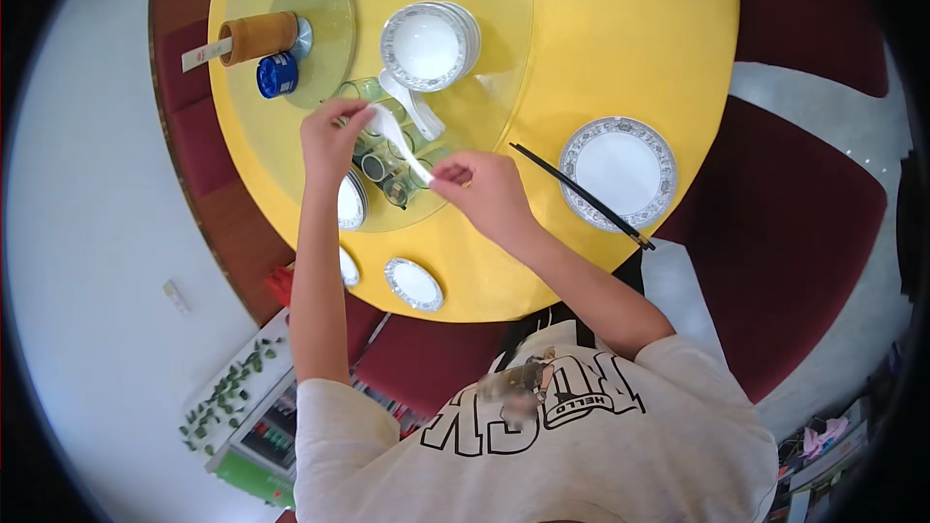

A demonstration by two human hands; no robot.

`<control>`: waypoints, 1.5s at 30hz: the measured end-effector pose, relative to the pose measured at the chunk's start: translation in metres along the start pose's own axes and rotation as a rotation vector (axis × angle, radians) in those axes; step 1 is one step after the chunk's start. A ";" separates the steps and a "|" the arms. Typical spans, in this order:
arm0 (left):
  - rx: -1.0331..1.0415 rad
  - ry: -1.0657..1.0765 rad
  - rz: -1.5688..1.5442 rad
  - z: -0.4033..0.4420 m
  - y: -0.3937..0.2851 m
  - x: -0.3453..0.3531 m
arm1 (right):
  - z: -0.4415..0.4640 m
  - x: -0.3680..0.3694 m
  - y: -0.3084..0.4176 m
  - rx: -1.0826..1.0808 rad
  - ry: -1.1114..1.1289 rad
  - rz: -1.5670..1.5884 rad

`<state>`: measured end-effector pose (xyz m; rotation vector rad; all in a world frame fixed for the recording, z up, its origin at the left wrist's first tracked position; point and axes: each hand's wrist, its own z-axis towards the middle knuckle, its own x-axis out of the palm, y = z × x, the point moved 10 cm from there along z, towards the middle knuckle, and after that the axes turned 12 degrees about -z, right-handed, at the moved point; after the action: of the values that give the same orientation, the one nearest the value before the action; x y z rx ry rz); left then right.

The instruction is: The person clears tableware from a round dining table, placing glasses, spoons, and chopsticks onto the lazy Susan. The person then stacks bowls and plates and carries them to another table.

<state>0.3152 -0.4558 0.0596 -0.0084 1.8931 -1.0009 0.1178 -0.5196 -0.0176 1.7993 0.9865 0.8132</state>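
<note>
A white spoon (pixel 400 142) is held above the table between both hands. My left hand (pixel 331 138) pinches its upper left end, and my right hand (pixel 480 189) pinches its lower right end. Beneath and around the spoon, several green-tinted glasses (pixel 395 193) stand on the glass turntable (pixel 499 48). More white spoons (pixel 422 120) lie just to the right of the held one. A stack of patterned bowls (pixel 426 46) sits beyond them. Stacked small plates (pixel 352 201) are partly hidden behind my left forearm.
Black chopsticks (pixel 581 194) lie across a patterned plate (pixel 620 172) at the right. A small plate (pixel 414 284) is near the front edge. A wooden holder (pixel 260 38) and a blue tin (pixel 277 75) stand at the left. Dark red chairs (pixel 794 223) surround the yellow table (pixel 630 39).
</note>
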 end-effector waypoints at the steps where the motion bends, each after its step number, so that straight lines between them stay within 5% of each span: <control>1: 0.011 0.012 0.003 0.010 0.006 0.002 | 0.007 0.003 -0.002 0.023 -0.017 -0.029; 6: -0.026 0.040 0.010 0.042 0.023 0.009 | 0.028 0.024 -0.004 -0.020 -0.128 -0.221; 11: 0.271 -0.029 0.186 0.045 0.019 0.019 | 0.045 0.031 -0.015 -0.026 -0.198 -0.352; 31: 0.319 -0.095 0.274 0.043 0.031 0.021 | 0.052 0.020 -0.033 -0.016 -0.325 -0.450; 35: 0.246 -0.327 -0.048 -0.002 -0.007 -0.013 | 0.026 -0.027 0.011 -0.168 -0.337 -0.553; 38: 0.209 -0.256 -0.180 -0.035 -0.074 0.022 | 0.005 -0.132 0.006 -0.159 -0.543 -0.487; 42: 0.641 -0.050 -0.055 0.004 -0.167 0.140 | 0.024 -0.297 0.024 -0.132 -0.813 -0.973; 45: 0.736 -0.081 0.168 0.083 -0.190 0.206 | 0.052 -0.338 0.070 -0.532 -0.924 -1.374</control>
<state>0.1924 -0.7163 0.0112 0.5211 1.3347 -1.4929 0.0243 -0.8561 -0.0138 0.5464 0.9304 -0.5569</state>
